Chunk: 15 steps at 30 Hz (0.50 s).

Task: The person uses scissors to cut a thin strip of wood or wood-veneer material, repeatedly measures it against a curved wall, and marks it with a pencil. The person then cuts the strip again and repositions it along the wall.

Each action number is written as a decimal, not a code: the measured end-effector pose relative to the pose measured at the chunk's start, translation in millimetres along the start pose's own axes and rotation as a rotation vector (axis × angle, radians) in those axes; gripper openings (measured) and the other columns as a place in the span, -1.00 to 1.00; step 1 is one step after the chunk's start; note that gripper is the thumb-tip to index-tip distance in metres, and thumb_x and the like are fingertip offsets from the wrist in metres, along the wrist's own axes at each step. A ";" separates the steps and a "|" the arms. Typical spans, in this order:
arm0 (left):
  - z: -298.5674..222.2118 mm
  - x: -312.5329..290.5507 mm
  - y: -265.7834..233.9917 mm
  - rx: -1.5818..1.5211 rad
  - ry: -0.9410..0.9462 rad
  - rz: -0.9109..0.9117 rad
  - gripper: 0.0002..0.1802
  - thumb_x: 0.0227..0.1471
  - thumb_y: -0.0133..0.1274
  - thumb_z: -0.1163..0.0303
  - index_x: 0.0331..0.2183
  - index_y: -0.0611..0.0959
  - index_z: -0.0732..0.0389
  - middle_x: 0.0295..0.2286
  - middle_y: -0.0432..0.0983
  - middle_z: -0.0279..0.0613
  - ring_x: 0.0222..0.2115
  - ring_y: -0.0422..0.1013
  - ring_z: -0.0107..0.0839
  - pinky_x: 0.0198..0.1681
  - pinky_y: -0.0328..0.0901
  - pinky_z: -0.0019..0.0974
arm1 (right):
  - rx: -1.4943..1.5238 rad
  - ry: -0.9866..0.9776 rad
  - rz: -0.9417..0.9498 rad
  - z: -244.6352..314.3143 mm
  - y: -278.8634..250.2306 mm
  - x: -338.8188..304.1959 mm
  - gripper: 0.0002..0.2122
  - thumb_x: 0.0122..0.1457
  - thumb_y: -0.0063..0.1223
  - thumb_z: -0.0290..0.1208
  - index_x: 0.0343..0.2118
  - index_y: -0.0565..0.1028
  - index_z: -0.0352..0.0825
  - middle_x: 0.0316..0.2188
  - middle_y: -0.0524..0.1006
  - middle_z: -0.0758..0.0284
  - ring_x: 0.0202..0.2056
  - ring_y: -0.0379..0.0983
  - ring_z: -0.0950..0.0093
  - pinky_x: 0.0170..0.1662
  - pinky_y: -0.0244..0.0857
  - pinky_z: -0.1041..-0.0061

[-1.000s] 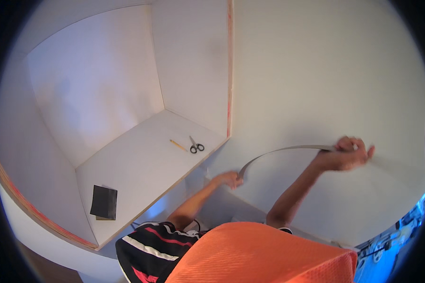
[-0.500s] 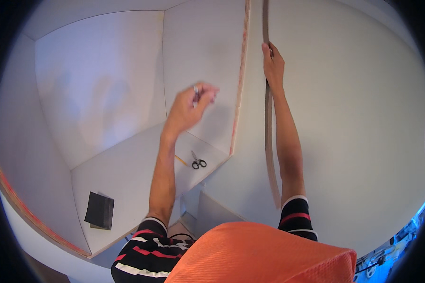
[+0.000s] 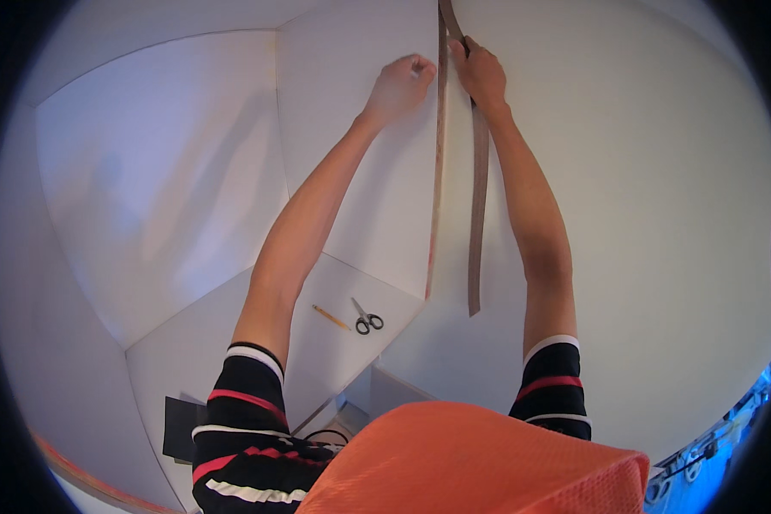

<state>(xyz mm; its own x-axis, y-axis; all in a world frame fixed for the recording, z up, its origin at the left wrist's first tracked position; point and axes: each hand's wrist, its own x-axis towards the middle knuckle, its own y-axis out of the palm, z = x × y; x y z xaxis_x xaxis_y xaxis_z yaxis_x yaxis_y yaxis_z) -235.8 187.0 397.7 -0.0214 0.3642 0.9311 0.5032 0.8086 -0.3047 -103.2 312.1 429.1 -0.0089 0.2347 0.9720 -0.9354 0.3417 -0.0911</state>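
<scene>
A long, thin brown strip [image 3: 478,197], which looks like edge banding, is gripped by my right hand [image 3: 484,79]. Its upper part slants up to the top of the upright panel's front edge [image 3: 435,206], while its tail hangs loose below the hand. Just left of that edge is my left hand [image 3: 401,86], fingers curled in and slightly blurred. Whatever it may hold is hidden. Scissors [image 3: 367,319] with black handles and a yellow pencil [image 3: 331,318] lie together on the white bottom board [image 3: 240,343], below both hands.
White panels form an open cabinet box on the left, its back panel [image 3: 163,188] catching arm shadows. A dark flat piece [image 3: 180,428] lies partly behind my left sleeve. A broad pale surface [image 3: 660,214] spreads to the right. Orange fabric [image 3: 471,463] covers the lower middle.
My left hand has risen and moved right, up beside the panel edge. The right hand has shifted up and left with the strip, bringing its upper part against that edge.
</scene>
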 end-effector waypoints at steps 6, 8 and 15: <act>23.3 54.1 37.8 0.047 -0.005 -0.161 -0.62 0.24 0.02 0.16 -0.14 0.65 0.29 -0.30 0.66 -0.09 -0.30 0.57 -0.33 -0.16 0.43 -0.27 | -0.318 -0.094 0.035 8.6 8.6 6.1 -0.55 0.37 -0.19 0.08 -0.11 0.58 -0.21 -0.34 0.65 0.09 -0.24 0.63 0.13 -0.19 0.49 0.16; 26.5 56.8 41.9 0.117 -0.053 -0.181 -0.64 0.24 0.02 0.18 -0.13 0.65 0.28 -0.30 0.65 -0.10 -0.29 0.57 -0.32 -0.16 0.42 -0.27 | -0.327 -0.112 0.047 12.9 7.2 7.6 -0.57 0.37 -0.20 0.08 -0.09 0.60 -0.15 -0.33 0.65 0.13 -0.27 0.63 0.16 -0.22 0.51 0.20; 30.8 73.2 28.3 -0.059 -0.025 -0.206 -0.62 0.24 0.04 0.11 -0.15 0.66 0.24 -0.33 0.65 -0.15 -0.36 0.56 -0.32 -0.20 0.43 -0.25 | -0.433 -0.233 -0.104 24.5 9.1 4.1 -0.67 0.29 -0.05 -0.12 -0.11 0.63 -0.22 -0.22 0.59 0.20 -0.18 0.61 0.17 -0.24 0.53 0.17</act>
<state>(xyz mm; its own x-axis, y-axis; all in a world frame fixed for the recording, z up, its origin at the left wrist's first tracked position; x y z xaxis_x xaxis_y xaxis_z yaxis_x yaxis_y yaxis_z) -249.7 250.8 451.0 -0.1502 0.2056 0.9670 0.5359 0.8389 -0.0951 -120.4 293.9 437.6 -0.0478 -0.0132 0.9988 -0.7037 0.7101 -0.0243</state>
